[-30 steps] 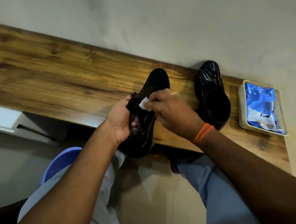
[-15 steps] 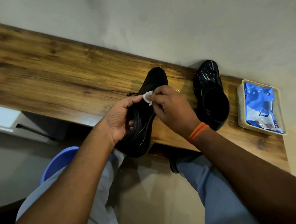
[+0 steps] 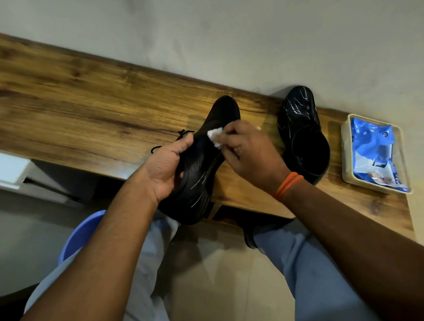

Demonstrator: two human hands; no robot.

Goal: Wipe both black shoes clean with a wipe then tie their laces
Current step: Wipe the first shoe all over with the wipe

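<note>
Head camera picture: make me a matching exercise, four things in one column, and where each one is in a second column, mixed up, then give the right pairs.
Things:
1. wipe
2. shoe with laces
3. second shoe
4. blue packet

Places:
A. lying in the cream tray
B. gripped by the left hand
C. standing alone on the wooden table
D. pinched by the right hand

Pairs: 1-D, 2-B, 3-C, 4-A
</note>
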